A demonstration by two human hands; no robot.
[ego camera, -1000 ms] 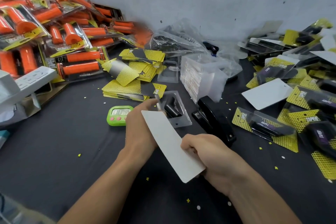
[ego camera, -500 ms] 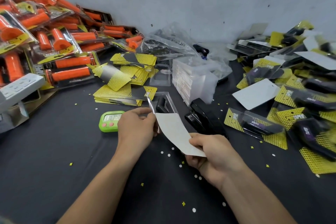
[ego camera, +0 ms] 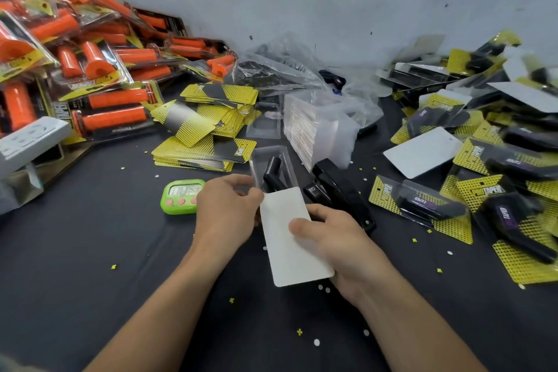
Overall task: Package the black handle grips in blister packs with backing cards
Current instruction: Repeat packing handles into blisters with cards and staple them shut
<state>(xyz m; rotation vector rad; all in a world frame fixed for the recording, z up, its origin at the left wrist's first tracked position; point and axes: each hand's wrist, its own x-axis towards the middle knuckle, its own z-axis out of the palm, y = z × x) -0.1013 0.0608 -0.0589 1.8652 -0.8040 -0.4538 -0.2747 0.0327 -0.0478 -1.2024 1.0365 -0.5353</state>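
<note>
Well, finished packs [ego camera: 422, 202] pile the bench's right. My right grip [ego camera: 329, 238] holds a backing card [ego camera: 287, 251], my left grip [ego camera: 226, 211] pinches its far corner, at the blister [ego camera: 285, 157] cradling one black handle grip [ego camera: 271, 175]. Closing and stapling are left, I judge.

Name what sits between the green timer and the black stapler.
Head view: the left hand, the far end of the white backing card, and the clear blister holding a black grip.

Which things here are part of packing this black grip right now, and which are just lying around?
In use: backing card in the right hand; left hand at its corner; blister tray holding a black grip; stapler, probably.
Lying about: green timer, orange grip packs, power strip.
</note>
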